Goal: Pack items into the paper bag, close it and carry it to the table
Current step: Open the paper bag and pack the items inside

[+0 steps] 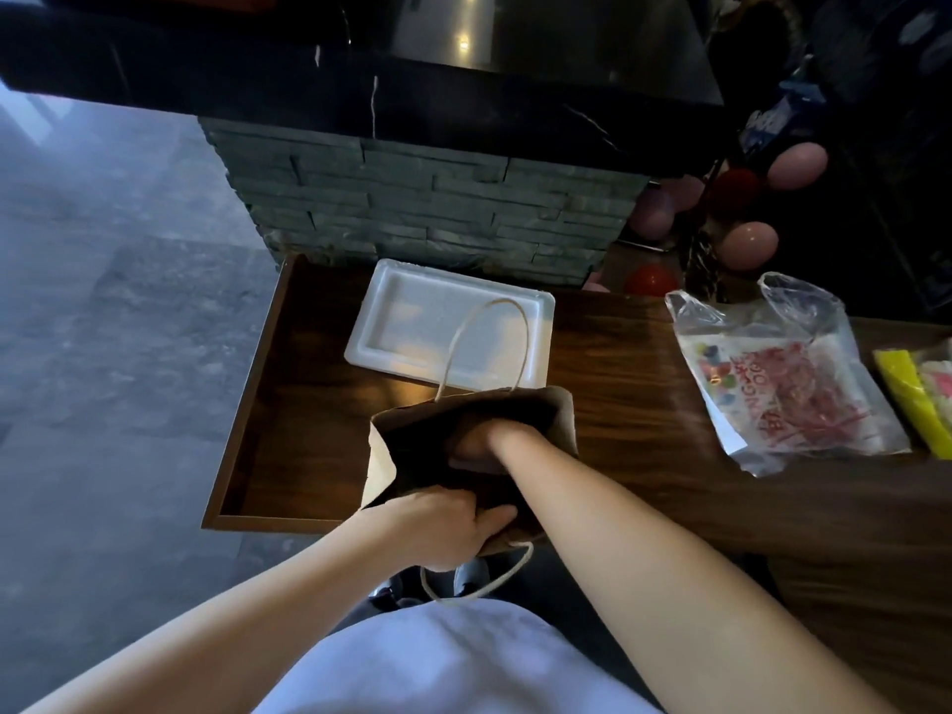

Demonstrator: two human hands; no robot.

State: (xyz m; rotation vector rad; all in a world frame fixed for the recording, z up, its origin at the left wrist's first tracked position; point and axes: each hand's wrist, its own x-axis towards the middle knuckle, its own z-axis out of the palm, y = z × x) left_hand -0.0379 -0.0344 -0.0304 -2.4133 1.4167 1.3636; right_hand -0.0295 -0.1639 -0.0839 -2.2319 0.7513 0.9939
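Note:
A brown paper bag (391, 456) with twisted paper handles stands open at the near edge of the wooden counter (644, 420). My left hand (443, 528) grips the bag's near rim. My right hand (476, 445) reaches down inside the bag; its fingers are hidden in the dark interior, so I cannot tell what it holds. A clear plastic bag of balloons (783, 383) with a red printed label lies to the right on the counter.
A white foam tray (381, 327) lies behind the paper bag. Yellow and pink packets (912, 394) sit at the far right edge. Pink and red balloons (747, 244) cluster at the back right beside a dark stone pillar (438, 213). Grey floor lies to the left.

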